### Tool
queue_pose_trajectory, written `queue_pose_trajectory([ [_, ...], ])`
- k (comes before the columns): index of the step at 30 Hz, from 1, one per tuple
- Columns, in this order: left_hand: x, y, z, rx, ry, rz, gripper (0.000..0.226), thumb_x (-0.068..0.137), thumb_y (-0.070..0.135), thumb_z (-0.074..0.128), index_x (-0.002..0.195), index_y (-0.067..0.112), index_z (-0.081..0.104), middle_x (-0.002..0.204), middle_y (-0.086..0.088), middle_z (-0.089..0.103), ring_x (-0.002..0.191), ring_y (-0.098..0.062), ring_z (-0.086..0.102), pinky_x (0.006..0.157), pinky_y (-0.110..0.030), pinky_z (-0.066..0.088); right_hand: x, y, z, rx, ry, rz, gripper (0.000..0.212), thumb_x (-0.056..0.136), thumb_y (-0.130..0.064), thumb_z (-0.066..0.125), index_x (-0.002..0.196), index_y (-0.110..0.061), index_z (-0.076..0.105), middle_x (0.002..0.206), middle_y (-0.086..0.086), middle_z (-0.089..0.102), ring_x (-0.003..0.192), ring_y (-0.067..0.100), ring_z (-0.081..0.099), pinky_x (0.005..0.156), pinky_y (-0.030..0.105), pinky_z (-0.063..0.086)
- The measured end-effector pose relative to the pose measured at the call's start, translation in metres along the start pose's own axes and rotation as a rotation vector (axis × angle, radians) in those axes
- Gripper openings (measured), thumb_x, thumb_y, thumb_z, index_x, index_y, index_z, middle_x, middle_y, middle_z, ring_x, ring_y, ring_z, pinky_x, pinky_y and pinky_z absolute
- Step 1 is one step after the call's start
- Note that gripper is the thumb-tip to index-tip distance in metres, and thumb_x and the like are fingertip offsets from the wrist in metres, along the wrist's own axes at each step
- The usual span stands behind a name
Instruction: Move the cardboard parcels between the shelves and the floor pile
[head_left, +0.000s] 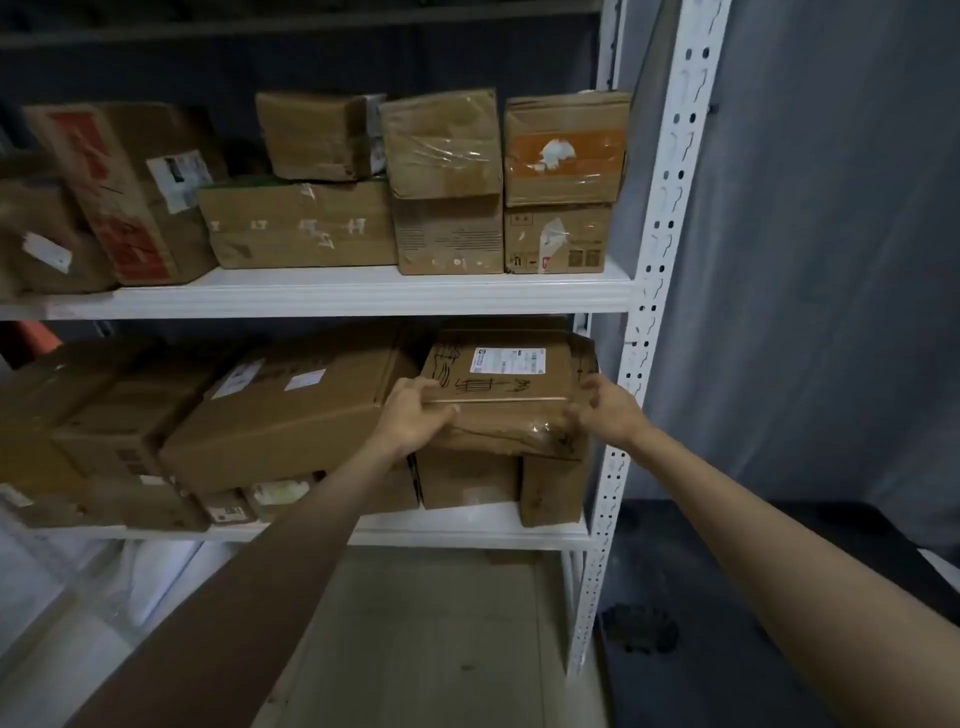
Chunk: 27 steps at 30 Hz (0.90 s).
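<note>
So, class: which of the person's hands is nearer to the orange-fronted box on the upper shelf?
The right hand. It grips the right end of the labelled parcel, almost straight below the orange-fronted box. The left hand grips the parcel's left end, further off to the left.

Brown taped cardboard parcel (506, 395), white label on top, tilted atop two boxes, lower shelf (467, 535) right end.

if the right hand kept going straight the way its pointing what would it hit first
Probably the right end of the labelled parcel: the right hand points forward and left at it, and looks at or nearly on that corner already. Blur hides actual contact.
</note>
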<state>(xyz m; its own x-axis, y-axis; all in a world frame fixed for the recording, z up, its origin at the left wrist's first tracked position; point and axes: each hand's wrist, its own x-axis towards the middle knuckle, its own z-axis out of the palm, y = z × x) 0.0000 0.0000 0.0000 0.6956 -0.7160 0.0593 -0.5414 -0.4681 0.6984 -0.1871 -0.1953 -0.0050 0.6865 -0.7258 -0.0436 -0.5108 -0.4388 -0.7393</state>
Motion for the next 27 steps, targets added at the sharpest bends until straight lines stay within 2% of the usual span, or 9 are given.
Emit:
queue_pose_trajectory([
  [2, 0.024, -0.001, 0.008, 0.002, 0.055, -0.033, 0.060, 0.092, 0.036, 0.069, 0.143, 0.012, 0.048, 0.146, -0.007, 0.040, 0.132, -0.024, 0.044, 0.112, -0.039, 0.039, 0.022, 0.007, 0.000, 0.022, -0.001, 0.045, 0.066, 0.095, -0.033, 0.068, 0.149, -0.011, 0.037, 0.141, 0.015, 0.048, 0.123, 0.030, 0.055, 0.103, 0.038, 0.046],
  [4, 0.044, -0.006, 0.015, 0.012, 0.082, -0.073, 0.062, 0.091, 0.036, 0.070, 0.144, 0.012, 0.047, 0.147, -0.008, 0.040, 0.132, -0.024, 0.044, 0.110, -0.039, 0.039, 0.044, 0.015, 0.003, 0.046, -0.026, 0.078, 0.067, 0.095, -0.033, 0.067, 0.150, -0.011, 0.036, 0.145, 0.015, 0.045, 0.128, 0.030, 0.052, 0.110, 0.043, 0.043],
  [7, 0.073, -0.017, 0.024, -0.001, 0.110, -0.129, 0.069, 0.089, 0.038, 0.072, 0.146, 0.012, 0.043, 0.147, -0.009, 0.041, 0.131, -0.026, 0.045, 0.107, -0.038, 0.040, 0.076, 0.023, 0.010, 0.072, -0.039, 0.109, 0.061, 0.097, -0.034, 0.065, 0.147, -0.008, 0.043, 0.150, 0.011, 0.042, 0.134, 0.029, 0.047, 0.115, 0.046, 0.039],
  [12, 0.106, -0.034, 0.035, -0.200, 0.130, -0.300, 0.087, 0.085, 0.044, 0.075, 0.154, 0.010, 0.032, 0.148, -0.011, 0.047, 0.131, -0.029, 0.049, 0.105, -0.036, 0.042, 0.109, 0.026, 0.021, 0.188, -0.059, 0.157, 0.056, 0.098, -0.036, 0.063, 0.144, -0.010, 0.043, 0.137, 0.012, 0.060, 0.127, 0.031, 0.056, 0.111, 0.045, 0.044],
  [14, 0.115, -0.040, 0.038, -0.256, 0.121, -0.363, 0.083, 0.084, 0.049, 0.074, 0.149, 0.010, 0.040, 0.141, -0.010, 0.055, 0.125, -0.029, 0.054, 0.104, -0.036, 0.045, 0.117, 0.027, 0.026, 0.207, -0.073, 0.168, 0.053, 0.099, -0.037, 0.060, 0.143, -0.011, 0.045, 0.136, 0.011, 0.060, 0.126, 0.031, 0.056, 0.110, 0.044, 0.044],
  [17, 0.124, -0.043, 0.038, -0.333, 0.099, -0.412, 0.062, 0.082, 0.052, 0.075, 0.129, 0.014, 0.061, 0.125, -0.007, 0.065, 0.109, -0.025, 0.061, 0.094, -0.036, 0.051, 0.125, 0.028, 0.030, 0.228, -0.053, 0.178, 0.041, 0.102, -0.034, 0.054, 0.134, -0.009, 0.055, 0.131, 0.014, 0.063, 0.121, 0.031, 0.058, 0.101, 0.036, 0.047],
  [19, 0.125, -0.042, 0.036, -0.343, 0.076, -0.430, 0.061, 0.081, 0.049, 0.077, 0.129, 0.015, 0.060, 0.118, -0.002, 0.064, 0.105, -0.022, 0.059, 0.086, -0.032, 0.050, 0.127, 0.029, 0.031, 0.242, -0.041, 0.182, 0.036, 0.104, -0.028, 0.052, 0.132, -0.006, 0.057, 0.130, 0.015, 0.063, 0.120, 0.033, 0.058, 0.101, 0.038, 0.048],
  [24, 0.119, -0.038, 0.036, -0.334, 0.095, -0.413, 0.069, 0.081, 0.035, 0.082, 0.138, 0.013, 0.050, 0.133, -0.008, 0.060, 0.118, -0.025, 0.057, 0.100, -0.037, 0.048, 0.122, 0.032, 0.032, 0.310, -0.012, 0.182, 0.039, 0.106, -0.027, 0.049, 0.138, -0.005, 0.051, 0.133, 0.016, 0.061, 0.122, 0.034, 0.058, 0.107, 0.048, 0.047],
  [27, 0.110, -0.033, 0.036, -0.351, 0.119, -0.397, 0.067, 0.081, 0.030, 0.082, 0.137, 0.016, 0.049, 0.132, -0.006, 0.059, 0.114, -0.023, 0.056, 0.099, -0.038, 0.048, 0.115, 0.029, 0.028, 0.323, 0.017, 0.175, 0.038, 0.105, -0.027, 0.049, 0.135, -0.005, 0.052, 0.135, 0.018, 0.058, 0.125, 0.036, 0.056, 0.108, 0.051, 0.046],
])
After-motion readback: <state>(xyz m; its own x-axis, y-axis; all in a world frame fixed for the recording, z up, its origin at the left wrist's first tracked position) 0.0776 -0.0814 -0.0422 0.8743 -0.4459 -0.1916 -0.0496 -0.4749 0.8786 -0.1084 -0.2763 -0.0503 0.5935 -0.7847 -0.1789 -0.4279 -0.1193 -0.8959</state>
